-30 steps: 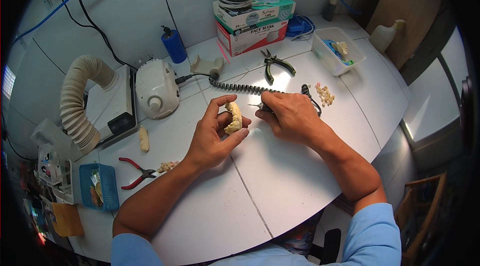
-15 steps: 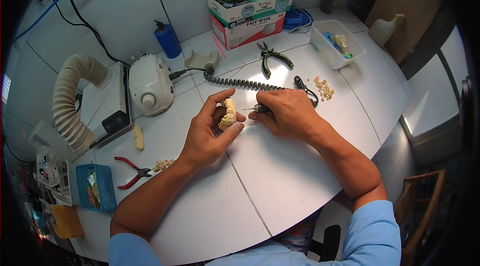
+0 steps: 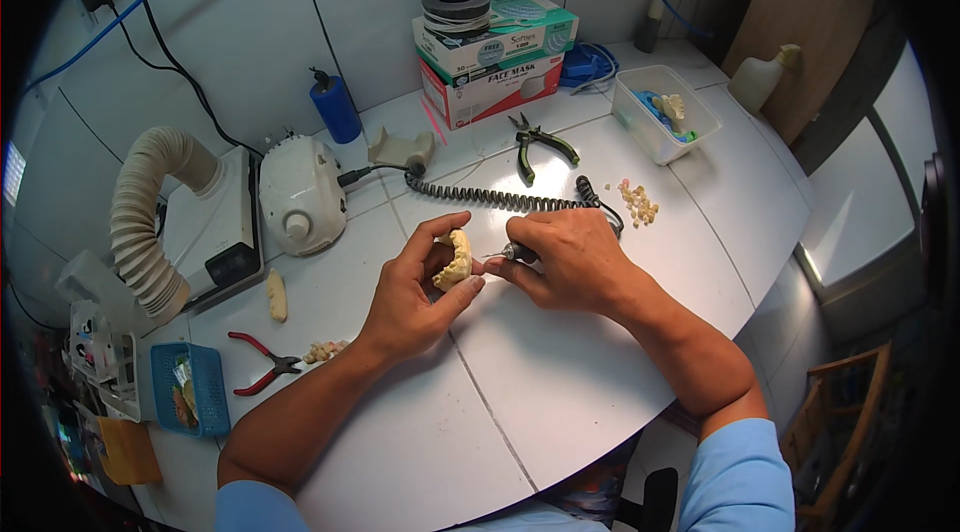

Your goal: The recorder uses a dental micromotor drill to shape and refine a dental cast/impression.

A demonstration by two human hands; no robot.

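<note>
Near the middle of the white table, my left hand (image 3: 415, 284) holds a cream dental cast (image 3: 455, 262) on its side, the row of teeth facing right. Just right of it, my right hand (image 3: 570, 257) is closed round a rotary handpiece (image 3: 516, 252) with a dark body and a thin metal bit. The bit points left, close to the cast; whether it touches I cannot tell. Behind my right hand runs the black coiled cord (image 3: 490, 196), which leads left to a white control unit (image 3: 302, 194).
Loose small teeth (image 3: 638, 204) lie right of my right hand. Black-green pliers (image 3: 536, 146) and a clear plastic box (image 3: 664, 117) sit farther back. Red-handled cutters (image 3: 264, 364), a blue basket (image 3: 190, 389) and a ribbed hose (image 3: 150, 222) stand at left. Mask boxes (image 3: 492, 82) are stacked behind.
My right hand has brought the handpiece left, its bit now closer to the cast. The whole view has shifted slightly. My left hand still holds the cast.
</note>
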